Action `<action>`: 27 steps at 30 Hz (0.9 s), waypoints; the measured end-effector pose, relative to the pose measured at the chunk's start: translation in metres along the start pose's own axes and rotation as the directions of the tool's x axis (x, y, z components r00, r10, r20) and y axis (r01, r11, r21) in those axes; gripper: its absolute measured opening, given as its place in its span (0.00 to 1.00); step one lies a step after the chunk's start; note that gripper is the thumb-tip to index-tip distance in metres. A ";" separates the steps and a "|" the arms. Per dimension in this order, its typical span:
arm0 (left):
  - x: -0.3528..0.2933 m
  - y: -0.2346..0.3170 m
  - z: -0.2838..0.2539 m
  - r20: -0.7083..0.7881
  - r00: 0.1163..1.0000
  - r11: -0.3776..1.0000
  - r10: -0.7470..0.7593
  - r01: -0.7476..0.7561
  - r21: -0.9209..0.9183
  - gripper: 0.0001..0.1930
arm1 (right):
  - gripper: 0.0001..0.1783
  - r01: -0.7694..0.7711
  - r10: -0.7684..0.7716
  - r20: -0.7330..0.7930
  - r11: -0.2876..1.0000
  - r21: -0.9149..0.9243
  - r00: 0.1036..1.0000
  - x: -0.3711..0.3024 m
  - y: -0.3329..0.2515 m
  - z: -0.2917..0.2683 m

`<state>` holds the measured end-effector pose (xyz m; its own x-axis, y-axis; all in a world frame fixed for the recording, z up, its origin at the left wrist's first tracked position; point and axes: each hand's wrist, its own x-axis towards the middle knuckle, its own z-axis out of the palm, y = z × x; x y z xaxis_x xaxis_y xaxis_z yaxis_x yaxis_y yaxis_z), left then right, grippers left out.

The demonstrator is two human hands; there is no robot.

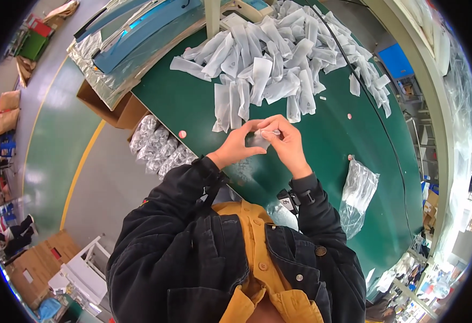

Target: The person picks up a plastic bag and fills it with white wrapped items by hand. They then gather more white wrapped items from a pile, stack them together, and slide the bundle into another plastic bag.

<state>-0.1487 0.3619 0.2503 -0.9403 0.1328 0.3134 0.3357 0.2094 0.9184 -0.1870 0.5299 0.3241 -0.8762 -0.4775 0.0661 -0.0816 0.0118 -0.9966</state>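
Note:
Both hands meet over the green table, just in front of a heap of whitish translucent pouches (260, 75). Between them is a small translucent whitish pouch (256, 141), partly covered by fingers. My left hand (236, 146) curls around its left side, thumb along the lower edge. On the other side, my right hand (287, 141) pinches its upper edge between thumb and fingers. What lies inside the pouch cannot be made out.
The green table (322, 140) carries a clear plastic bag (358, 194) on the right and a black cable (375, 107). Clear-wrapped bundles (158, 145) sit in an open cardboard box (115, 107) off the left edge. A blue machine (144, 32) stands at the far left.

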 end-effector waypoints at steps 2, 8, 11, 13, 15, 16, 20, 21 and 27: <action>-0.007 0.009 -0.004 0.104 0.976 0.971 -0.193 0.205 -0.123 0.23 | 0.02 -0.041 0.039 0.016 0.991 0.130 0.999 0.003 -0.001 -0.002; -0.029 0.038 -0.011 0.096 0.819 0.801 -0.566 0.574 -0.173 0.16 | 0.07 -0.087 0.127 -0.156 0.967 0.240 0.980 0.064 0.048 -0.016; -0.067 0.011 -0.010 0.099 0.875 0.881 -0.473 0.471 0.045 0.13 | 0.13 0.142 -0.143 0.035 0.860 -0.491 0.989 0.110 0.065 -0.009; -0.077 0.008 -0.005 0.106 0.911 0.916 -0.398 0.389 0.097 0.13 | 0.18 0.477 -0.341 0.341 0.512 -0.714 0.876 0.129 0.093 -0.012; -0.086 0.009 -0.004 0.124 0.962 0.955 -0.243 0.215 0.205 0.13 | 0.21 0.622 -0.372 0.514 0.287 -0.728 0.773 0.131 0.110 -0.012; -0.088 0.009 -0.003 0.115 0.962 0.954 -0.248 0.221 0.204 0.13 | 0.22 0.561 -0.256 0.501 0.308 -0.768 0.826 0.131 0.113 -0.011; -0.093 0.009 -0.001 0.156 0.954 0.958 -0.255 0.227 0.178 0.13 | 0.23 0.415 0.030 0.449 0.329 -0.848 0.893 0.117 0.109 -0.008; -0.095 0.007 -0.001 0.160 0.956 0.956 -0.245 0.210 0.205 0.13 | 0.21 0.394 0.072 0.442 0.342 -0.853 0.894 0.104 0.102 -0.006; -0.098 -0.004 0.005 0.178 0.970 0.948 -0.166 0.108 0.298 0.13 | 0.19 0.291 0.092 0.394 0.529 -0.797 0.914 0.035 0.105 -0.007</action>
<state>-0.0575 0.3532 0.2147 -0.9578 0.2663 0.1082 0.2336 0.5017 0.8329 -0.2294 0.5204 0.2224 -0.6214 -0.7819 -0.0507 -0.6767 0.5681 -0.4684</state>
